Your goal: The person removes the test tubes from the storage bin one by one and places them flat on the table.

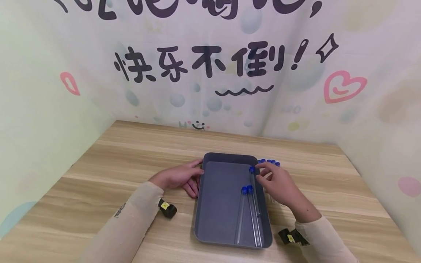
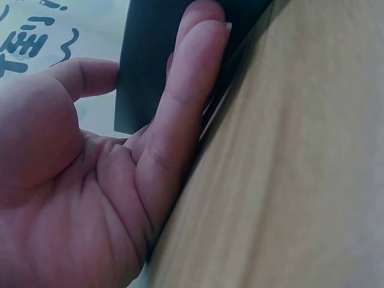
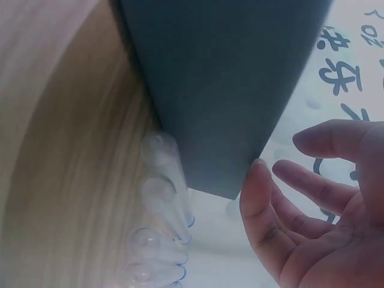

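A grey rectangular tray (image 1: 222, 204) lies on the table. My left hand (image 1: 182, 179) grips its left wall; in the left wrist view the thumb reaches over the rim while the fingers lie along the outer wall. Three clear test tubes with blue caps rest in the tray's right half: a left one (image 1: 241, 217), a middle one (image 1: 254, 219) and a farther one against the right wall, its blue cap (image 1: 252, 169) highest. My right hand (image 1: 277, 184) hovers at the right rim beside that cap, fingers bent loosely and apart, with nothing visible between them.
More blue-capped test tubes (image 3: 159, 255) lie on the table along the tray's right side, partly hidden by my right hand in the head view. The wooden table (image 1: 138, 146) ends at a printed cloth backdrop (image 1: 184, 109) behind and at both sides.
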The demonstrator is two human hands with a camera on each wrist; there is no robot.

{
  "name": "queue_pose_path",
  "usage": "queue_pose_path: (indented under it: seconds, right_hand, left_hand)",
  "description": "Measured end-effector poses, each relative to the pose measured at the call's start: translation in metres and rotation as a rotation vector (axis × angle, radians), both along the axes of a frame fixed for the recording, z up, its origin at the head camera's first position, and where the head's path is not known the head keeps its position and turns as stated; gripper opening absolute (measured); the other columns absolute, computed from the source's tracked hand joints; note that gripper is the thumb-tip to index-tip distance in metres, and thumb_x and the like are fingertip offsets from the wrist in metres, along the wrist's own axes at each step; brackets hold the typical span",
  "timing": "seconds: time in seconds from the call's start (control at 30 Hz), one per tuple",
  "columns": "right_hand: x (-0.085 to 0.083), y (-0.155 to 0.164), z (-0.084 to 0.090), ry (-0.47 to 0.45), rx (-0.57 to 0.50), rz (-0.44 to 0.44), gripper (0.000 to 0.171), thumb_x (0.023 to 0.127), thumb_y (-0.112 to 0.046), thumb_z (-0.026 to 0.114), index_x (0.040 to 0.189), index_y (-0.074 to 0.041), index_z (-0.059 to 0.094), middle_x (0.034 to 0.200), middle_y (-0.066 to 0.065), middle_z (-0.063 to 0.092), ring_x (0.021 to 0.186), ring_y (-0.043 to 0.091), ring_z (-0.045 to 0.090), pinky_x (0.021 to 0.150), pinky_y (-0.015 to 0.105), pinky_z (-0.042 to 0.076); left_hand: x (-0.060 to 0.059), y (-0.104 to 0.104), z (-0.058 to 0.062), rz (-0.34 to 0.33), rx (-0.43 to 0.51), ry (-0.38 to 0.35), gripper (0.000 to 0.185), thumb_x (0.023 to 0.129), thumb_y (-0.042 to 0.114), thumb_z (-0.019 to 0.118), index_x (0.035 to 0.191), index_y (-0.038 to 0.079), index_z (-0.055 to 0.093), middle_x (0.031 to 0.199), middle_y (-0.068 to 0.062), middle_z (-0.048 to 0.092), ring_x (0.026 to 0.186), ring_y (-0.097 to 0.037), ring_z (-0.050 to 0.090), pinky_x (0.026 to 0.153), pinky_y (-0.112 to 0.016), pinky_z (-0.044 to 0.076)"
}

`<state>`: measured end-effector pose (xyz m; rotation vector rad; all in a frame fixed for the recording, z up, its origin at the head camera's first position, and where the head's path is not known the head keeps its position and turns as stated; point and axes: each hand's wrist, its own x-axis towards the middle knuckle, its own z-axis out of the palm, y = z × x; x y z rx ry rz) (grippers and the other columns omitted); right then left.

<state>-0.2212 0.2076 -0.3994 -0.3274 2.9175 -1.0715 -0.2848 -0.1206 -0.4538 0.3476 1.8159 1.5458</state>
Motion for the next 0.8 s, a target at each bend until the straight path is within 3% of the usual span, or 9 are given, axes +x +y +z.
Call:
queue_pose_path:
  seconds: [0.8]
  right_hand:
    - [0.012, -0.019, 0.011, 0.016, -0.016, 0.075, 0.032, 0.097, -0.011, 0.061, 0.128, -0.002, 0.062, 0.106, 0.015, 0.068, 0.08, 0.018, 0.068, 0.058, 0.024, 0.059]
  left_hand:
    - [0.0, -0.002, 0.0, 0.0, 0.001, -0.007, 0.063, 0.106, 0.026, 0.042, 0.16, 0.034, 0.012, 0.084, -0.017, 0.061, 0.065, -0.022, 0.07, 0.064, -0.043, 0.064]
